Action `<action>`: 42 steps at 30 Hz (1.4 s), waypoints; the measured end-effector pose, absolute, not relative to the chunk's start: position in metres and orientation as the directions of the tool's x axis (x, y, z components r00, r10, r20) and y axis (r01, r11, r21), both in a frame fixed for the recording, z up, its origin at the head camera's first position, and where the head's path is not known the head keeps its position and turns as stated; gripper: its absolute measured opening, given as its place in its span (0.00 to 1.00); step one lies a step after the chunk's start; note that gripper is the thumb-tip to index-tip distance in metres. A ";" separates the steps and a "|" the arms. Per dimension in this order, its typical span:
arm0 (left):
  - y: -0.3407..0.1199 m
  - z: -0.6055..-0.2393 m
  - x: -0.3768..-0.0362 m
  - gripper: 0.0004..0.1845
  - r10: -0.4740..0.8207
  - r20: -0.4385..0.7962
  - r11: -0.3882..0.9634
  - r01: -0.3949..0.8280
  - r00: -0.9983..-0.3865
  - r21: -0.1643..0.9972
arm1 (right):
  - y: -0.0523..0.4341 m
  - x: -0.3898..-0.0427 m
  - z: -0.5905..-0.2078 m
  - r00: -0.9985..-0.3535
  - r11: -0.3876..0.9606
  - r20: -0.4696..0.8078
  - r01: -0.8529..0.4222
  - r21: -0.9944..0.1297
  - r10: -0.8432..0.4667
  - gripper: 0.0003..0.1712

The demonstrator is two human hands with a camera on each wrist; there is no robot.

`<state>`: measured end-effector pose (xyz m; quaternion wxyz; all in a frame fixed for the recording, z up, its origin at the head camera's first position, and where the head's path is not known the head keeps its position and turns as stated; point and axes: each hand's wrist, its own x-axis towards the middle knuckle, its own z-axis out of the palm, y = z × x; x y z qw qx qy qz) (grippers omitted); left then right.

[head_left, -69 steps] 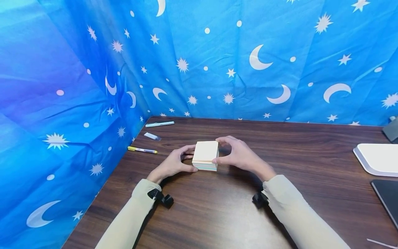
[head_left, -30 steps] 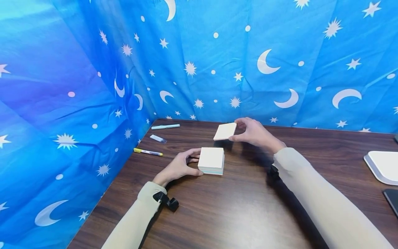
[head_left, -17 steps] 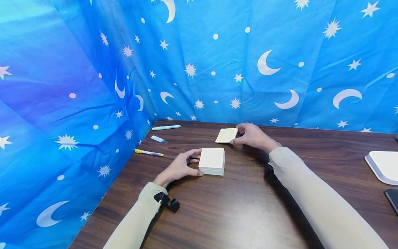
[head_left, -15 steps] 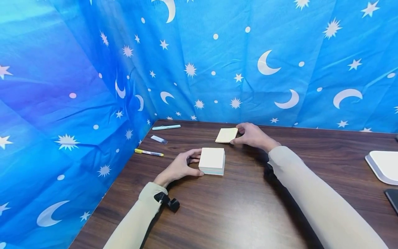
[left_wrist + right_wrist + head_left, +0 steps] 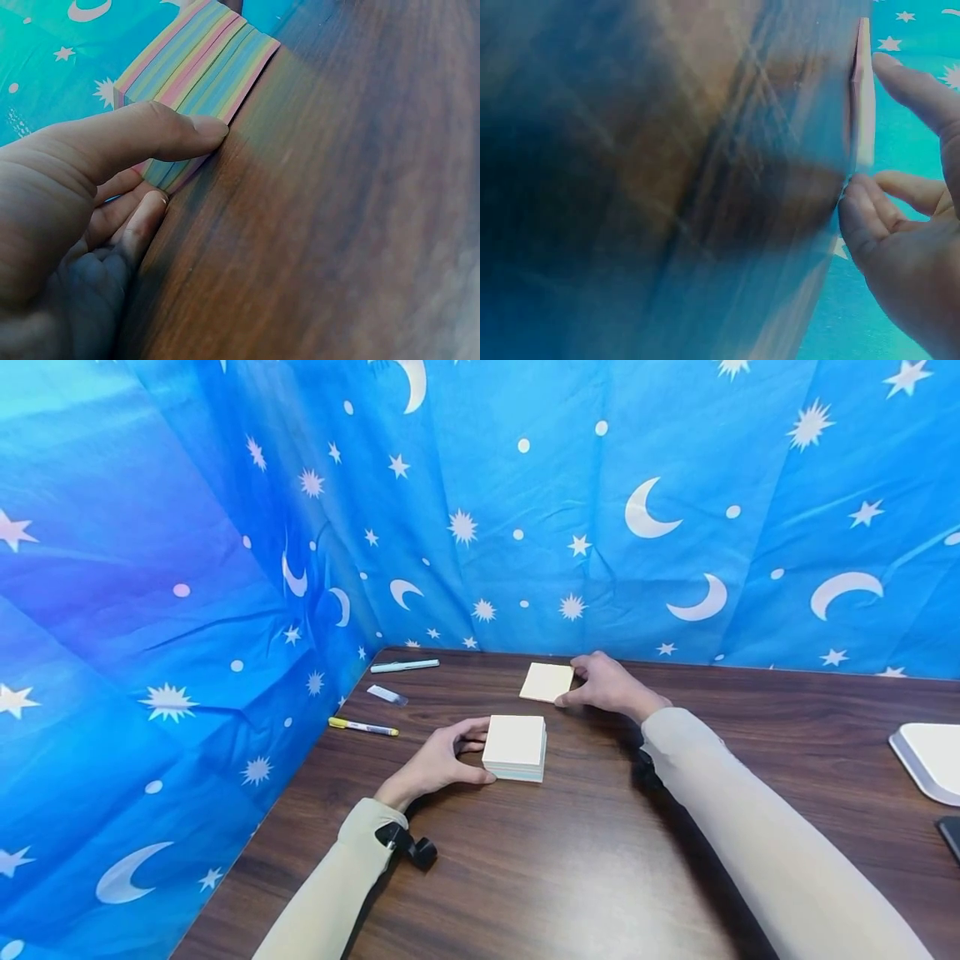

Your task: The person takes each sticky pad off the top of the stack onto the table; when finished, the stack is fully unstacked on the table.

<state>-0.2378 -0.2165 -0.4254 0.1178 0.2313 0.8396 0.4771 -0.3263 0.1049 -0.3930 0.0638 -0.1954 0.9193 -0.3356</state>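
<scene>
A thick stack of sticky notes (image 5: 514, 741) sits on the table, its top pale cream. Pink, yellow and blue layers show on its side in the left wrist view. My left hand (image 5: 433, 766) holds this stack from the left, thumb (image 5: 202, 133) at the near side and fingers behind it. Farther back lies a thin sticky note pad (image 5: 546, 682), flat on the table. My right hand (image 5: 607, 683) grips that pad at its right edge between thumb and fingertips. Seen edge-on in the right wrist view, the pad (image 5: 864, 97) shows a pinkish and cream side.
Along the left of the table (image 5: 480, 877) lie a light blue pen (image 5: 405, 666), a small clear-and-white strip (image 5: 387, 695) and a yellow-capped marker (image 5: 363, 727). A white slab (image 5: 933, 760) and a dark flat object (image 5: 951, 835) stand at the right. Star-patterned cloth (image 5: 525, 510) borders the back and left.
My right hand has taken the thin pad off the top of the stack, carried it back and right, and lowered it to the table. My left hand has stayed at the stack.
</scene>
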 end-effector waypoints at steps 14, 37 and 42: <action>-0.217 -0.430 -0.243 0.47 0.505 0.029 0.437 0.284 -0.863 0.853 | 0.106 -0.295 -0.379 -0.923 0.570 0.096 -0.308 -0.762 -0.372 0.45; -0.215 -0.427 -0.238 0.47 0.489 0.001 0.446 0.251 -0.872 0.859 | 0.092 -0.233 -0.384 -0.866 0.466 0.111 -0.365 -0.806 -0.487 0.43; -0.215 -0.427 -0.237 0.48 0.474 -0.001 0.451 0.242 -0.880 0.859 | 0.089 -0.232 -0.388 -0.851 0.474 0.093 -0.374 -0.797 -0.517 0.45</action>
